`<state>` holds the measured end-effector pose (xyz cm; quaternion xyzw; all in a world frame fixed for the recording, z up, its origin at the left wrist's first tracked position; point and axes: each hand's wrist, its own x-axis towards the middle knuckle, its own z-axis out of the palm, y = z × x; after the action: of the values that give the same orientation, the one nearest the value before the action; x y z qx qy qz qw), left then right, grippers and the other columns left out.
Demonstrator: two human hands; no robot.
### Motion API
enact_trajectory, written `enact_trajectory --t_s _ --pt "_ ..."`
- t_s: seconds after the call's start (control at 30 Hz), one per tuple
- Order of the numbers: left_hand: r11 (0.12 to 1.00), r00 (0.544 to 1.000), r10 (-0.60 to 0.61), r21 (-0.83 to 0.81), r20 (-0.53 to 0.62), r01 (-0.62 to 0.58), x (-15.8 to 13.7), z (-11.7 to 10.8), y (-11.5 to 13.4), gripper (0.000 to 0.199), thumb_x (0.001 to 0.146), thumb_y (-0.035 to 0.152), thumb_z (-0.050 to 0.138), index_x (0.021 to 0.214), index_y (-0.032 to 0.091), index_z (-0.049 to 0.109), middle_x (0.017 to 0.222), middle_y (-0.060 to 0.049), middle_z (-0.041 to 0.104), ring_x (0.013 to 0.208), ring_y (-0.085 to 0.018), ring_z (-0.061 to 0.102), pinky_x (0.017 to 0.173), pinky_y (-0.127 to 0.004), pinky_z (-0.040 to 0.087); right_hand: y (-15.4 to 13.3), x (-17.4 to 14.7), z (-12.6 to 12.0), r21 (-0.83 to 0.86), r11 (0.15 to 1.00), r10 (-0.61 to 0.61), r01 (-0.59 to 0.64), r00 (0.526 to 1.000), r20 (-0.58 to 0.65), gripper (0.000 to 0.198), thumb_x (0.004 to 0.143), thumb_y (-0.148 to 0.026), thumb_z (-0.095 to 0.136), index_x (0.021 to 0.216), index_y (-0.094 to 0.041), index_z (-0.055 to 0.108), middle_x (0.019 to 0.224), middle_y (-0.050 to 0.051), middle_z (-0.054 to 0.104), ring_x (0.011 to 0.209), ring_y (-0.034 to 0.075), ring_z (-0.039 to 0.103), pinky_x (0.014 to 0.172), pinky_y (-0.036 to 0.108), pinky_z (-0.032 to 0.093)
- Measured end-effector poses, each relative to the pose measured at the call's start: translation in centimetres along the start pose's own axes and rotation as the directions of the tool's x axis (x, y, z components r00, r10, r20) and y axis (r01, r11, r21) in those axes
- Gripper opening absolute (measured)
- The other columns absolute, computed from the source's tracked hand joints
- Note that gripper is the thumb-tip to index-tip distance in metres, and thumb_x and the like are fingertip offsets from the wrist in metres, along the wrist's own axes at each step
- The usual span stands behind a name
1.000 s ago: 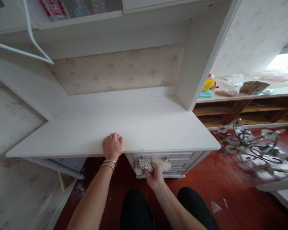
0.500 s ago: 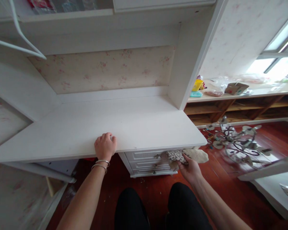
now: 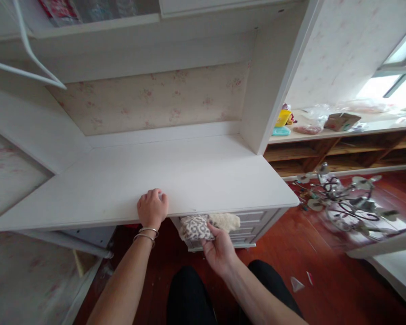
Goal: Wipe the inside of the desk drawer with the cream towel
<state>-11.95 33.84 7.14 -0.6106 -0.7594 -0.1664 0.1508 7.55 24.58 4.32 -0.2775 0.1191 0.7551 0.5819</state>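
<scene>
L hand (image 3: pixel 152 208) fingers curled, desk (image 3: pixel 203 178) front edge | R hand (image 3: pixel 219 253) gripping cloth (image 3: pixel 195 227) by drawers (image 3: pixel 252 217) | wk apparently underway, amt done/left unclear

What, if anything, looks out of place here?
A chandelier-like fixture lies on the red floor right of the desk, odd because such lights normally hang. A small triangular scrap also lies loose on the floor, looking like litter.

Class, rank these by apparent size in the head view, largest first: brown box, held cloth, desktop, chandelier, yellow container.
1. Desktop
2. Chandelier
3. Held cloth
4. Brown box
5. Yellow container
</scene>
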Motion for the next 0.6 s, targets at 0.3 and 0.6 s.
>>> enact_trajectory --t_s 0.3,0.6 --pt "1.000 1.000 0.000 0.002 -0.004 0.000 0.1 0.1 0.0 0.027 0.090 0.034 0.044 0.103 0.022 0.064 0.103 -0.009 0.067 0.096 -0.028 0.056 0.085 -0.040 0.038 6.4 4.6 -2.0 0.012 0.998 0.064 -0.063 0.996 -0.063 0.016 0.090 -0.006 0.049 0.093 -0.014 0.062 0.080 0.005 0.072 0.080 0.015 0.070 0.085 0.029 0.057" --pt "1.000 1.000 0.011 -0.005 -0.018 -0.011 0.1 0.2 0.0 0.026 0.090 0.033 0.043 0.102 0.022 0.063 0.103 -0.008 0.067 0.095 -0.027 0.056 0.084 -0.039 0.038 2.3 7.7 -7.3 -0.143 0.988 -0.081 0.054 0.979 -0.185 0.020 0.084 -0.003 0.049 0.082 -0.018 0.061 0.069 0.001 0.067 0.066 0.014 0.068 0.067 0.024 0.058"
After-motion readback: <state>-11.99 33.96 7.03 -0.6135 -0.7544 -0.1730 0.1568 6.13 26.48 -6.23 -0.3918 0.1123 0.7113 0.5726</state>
